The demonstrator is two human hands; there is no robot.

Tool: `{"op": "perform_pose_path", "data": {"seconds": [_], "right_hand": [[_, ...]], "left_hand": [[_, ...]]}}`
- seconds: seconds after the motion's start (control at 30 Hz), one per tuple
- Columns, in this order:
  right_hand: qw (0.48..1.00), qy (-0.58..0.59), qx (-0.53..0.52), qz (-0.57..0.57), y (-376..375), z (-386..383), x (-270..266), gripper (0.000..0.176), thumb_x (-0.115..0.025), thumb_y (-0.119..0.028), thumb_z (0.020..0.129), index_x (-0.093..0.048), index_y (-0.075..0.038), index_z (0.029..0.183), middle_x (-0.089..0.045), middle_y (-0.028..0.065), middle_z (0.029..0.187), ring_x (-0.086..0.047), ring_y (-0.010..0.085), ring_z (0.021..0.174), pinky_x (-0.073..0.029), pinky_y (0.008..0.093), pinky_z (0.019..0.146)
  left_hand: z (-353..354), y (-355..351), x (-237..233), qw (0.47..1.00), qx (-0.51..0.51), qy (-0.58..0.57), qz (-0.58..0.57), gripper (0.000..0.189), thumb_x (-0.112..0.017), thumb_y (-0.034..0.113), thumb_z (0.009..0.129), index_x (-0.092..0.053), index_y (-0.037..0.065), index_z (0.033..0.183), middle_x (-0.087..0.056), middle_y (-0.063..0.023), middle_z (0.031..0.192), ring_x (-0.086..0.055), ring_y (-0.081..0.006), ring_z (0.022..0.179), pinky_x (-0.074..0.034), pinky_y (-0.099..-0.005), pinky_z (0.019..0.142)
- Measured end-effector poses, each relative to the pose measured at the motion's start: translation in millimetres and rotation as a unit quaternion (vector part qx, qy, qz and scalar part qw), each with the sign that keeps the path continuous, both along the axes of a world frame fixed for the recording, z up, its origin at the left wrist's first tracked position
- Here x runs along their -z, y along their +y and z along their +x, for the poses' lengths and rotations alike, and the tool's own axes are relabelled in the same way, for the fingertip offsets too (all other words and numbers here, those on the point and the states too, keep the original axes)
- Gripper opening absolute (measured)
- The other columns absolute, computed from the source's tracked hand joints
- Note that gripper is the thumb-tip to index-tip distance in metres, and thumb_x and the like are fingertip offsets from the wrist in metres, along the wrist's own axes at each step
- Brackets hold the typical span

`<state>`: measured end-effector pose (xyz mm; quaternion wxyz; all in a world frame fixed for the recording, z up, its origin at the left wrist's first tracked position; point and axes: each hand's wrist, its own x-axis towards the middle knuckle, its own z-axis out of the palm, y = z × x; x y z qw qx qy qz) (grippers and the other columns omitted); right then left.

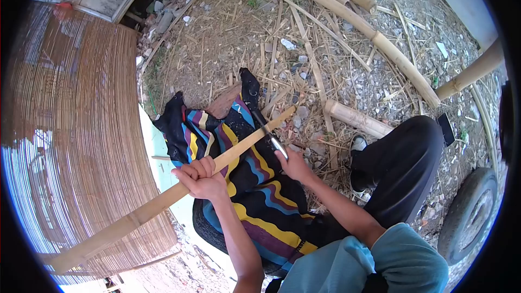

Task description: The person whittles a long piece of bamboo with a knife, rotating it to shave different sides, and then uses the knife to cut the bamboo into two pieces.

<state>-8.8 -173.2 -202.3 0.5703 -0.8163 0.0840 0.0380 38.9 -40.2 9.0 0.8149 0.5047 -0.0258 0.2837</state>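
Observation:
My left hand (203,179) is closed around a long, flat bamboo strip (154,204), which runs diagonally from the lower left up to the middle. In my right hand (296,166) is the shiny metal handle of a knife (278,145). Its dark blade lies across the strip close to the far end. A black cloth with wavy yellow, blue and purple stripes (267,196) spreads over my lap and the ground beneath the strip. At the top of the cloth, a reddish brick-like block (224,102) shows between its folds.
A bamboo-slat screen (81,119) stands on the left. Thick bamboo poles (399,58) lie at the upper right, with a shorter bamboo piece (359,119) near my bent knee (412,146). A tyre (469,217) rests at the right. Split strips and shavings litter the ground.

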Motion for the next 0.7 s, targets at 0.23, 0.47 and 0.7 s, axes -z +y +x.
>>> {"op": "perform_pose_path", "data": {"seconds": [0.23, 0.47, 0.7], "right_hand": [[0.937, 0.303, 0.079, 0.156, -49.4, -18.6, 60.7, 0.051, -0.042, -0.047, 0.092, -0.055, 0.002, 0.086, -0.052, 0.0096, 0.054, -0.056, 0.0206, 0.042, -0.045, 0.0345, 0.04], [0.911, 0.296, 0.09, 0.273, -59.4, -12.6, 7.8, 0.046, -0.044, -0.051, 0.09, -0.047, -0.005, 0.092, -0.045, 0.0022, 0.053, -0.044, 0.0129, 0.037, -0.04, 0.0286, 0.036], [0.961, 0.092, 0.138, 0.22, -68.4, 17.6, -92.7, 0.031, -0.07, -0.023, 0.081, -0.047, -0.004, 0.085, -0.05, 0.0016, 0.058, -0.048, 0.0093, 0.042, -0.041, 0.0248, 0.037]], "left_hand": [[-2.2, -0.1, 2.4, 1.0, 0.008, -0.01, -0.003, 0.049, -0.035, 0.039, 0.098, -0.021, 0.016, 0.057, -0.015, 0.0046, 0.046, -0.011, -0.0074, 0.039, -0.013, -0.0249, 0.042], [-0.1, 6.0, -36.8, 1.0, 0.013, -0.016, -0.022, 0.048, -0.036, 0.04, 0.097, -0.023, 0.016, 0.059, -0.016, 0.0042, 0.047, -0.012, -0.0076, 0.04, -0.014, -0.0246, 0.042], [-15.2, 39.4, -136.6, 0.998, -0.026, -0.054, -0.026, 0.047, -0.039, 0.039, 0.097, -0.023, 0.016, 0.058, -0.015, 0.0047, 0.047, -0.012, -0.0062, 0.039, -0.013, -0.0233, 0.038]]}}
